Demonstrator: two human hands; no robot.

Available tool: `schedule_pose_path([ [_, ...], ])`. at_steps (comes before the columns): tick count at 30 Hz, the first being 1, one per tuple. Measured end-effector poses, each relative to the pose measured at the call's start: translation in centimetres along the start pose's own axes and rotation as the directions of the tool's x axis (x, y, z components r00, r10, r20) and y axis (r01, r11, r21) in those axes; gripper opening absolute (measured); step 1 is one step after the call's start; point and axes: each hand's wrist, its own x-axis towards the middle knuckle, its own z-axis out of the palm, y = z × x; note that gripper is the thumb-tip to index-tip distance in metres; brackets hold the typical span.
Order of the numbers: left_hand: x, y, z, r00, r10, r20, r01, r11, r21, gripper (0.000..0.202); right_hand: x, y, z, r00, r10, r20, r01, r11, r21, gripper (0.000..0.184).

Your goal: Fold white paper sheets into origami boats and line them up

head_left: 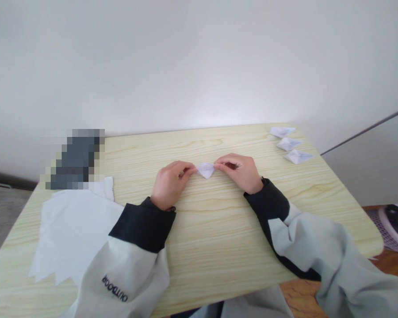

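Folded paper [206, 170]: one, white, small, pointed at both ends, with a further point toward the wearer; held at about the middle of the table [202, 247], and the landmark for all entries below.

Left hand [169, 183]: bare, at the left of the folded paper; thumb and forefinger pinched narrow on its left tip.

Right hand [242, 172]: bare, at the right of the folded paper; thumb and forefinger pinched narrow on its right tip.

Sleeves [318, 238]: two, pale grey with black cuffs, nearer the wearer than the folded paper; the left one lettered "OUTDOOR".

Boats [298, 156]: three, white, folded, pointed; in a short row close together, beyond and well to the right of the folded paper.

Sheets [76, 229]: white, overlapping, corners fanned toward the wearer; well to the left of the folded paper, partly behind the left sleeve.

Dark object [76, 159]: one, pixelated, kind cannot be told; well left of and beyond the folded paper, at the sheets' far end.

Wall [185, 62]: white, beyond the folded paper.

Basket [381, 229]: pinkish, lattice-sided, dark contents; far right of the folded paper, past the table's edge.
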Motion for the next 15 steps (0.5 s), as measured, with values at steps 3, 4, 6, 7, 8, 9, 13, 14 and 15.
schedule_pose_path([
  [3,0.02,-0.28,-0.16,0.999,-0.037,0.034,0.036,0.999,0.023,0.019,0.03,0.08,-0.02,0.999,0.046,-0.008,-0.046,0.999,0.013,0.012],
  [4,0.04,-0.32,-0.22,0.998,-0.035,0.05,0.033,0.999,0.032,0.021,0.04,0.08,-0.05,0.998,0.055,-0.007,-0.055,0.998,0.015,0.013],
  [6,0.09,-0.34,-0.33,0.996,-0.03,0.083,0.026,0.999,0.045,0.022,0.05,0.04,-0.14,0.998,0.058,-0.001,-0.058,0.998,0.02,0.014],
  [7,0.1,-0.33,-0.37,0.995,-0.033,0.092,0.029,0.998,0.05,0.022,0.05,0.01,-0.19,0.998,0.055,0.004,-0.055,0.998,0.022,0.015],
  [8,0.12,-0.32,-0.39,0.995,-0.04,0.092,0.035,0.998,0.053,0.021,0.04,-0.02,-0.23,0.999,0.052,0.008,-0.052,0.998,0.021,0.016],
  [9,0.13,-0.34,-0.38,0.995,-0.046,0.085,0.041,0.998,0.055,0.02,0.03,-0.03,-0.27,0.999,0.051,0.01,-0.051,0.999,0.017,0.016],
  [13,0.09,-0.66,-0.19,0.999,-0.024,0.037,0.022,0.998,0.056,0.019,0.01,-0.01,-0.34,0.999,0.051,0.011,-0.051,0.999,-0.003,0.018],
  [14,0.07,-0.77,-0.12,0.999,-0.01,0.032,0.008,0.998,0.055,0.019,0.01,0.01,-0.35,0.999,0.047,0.014,-0.047,0.999,-0.005,0.018],
  [15,0.05,-0.86,-0.06,1.0,0.004,0.031,-0.006,0.999,0.053,0.019,0.01,0.02,-0.36,0.999,0.042,0.02,-0.042,0.999,-0.005,0.018],
])
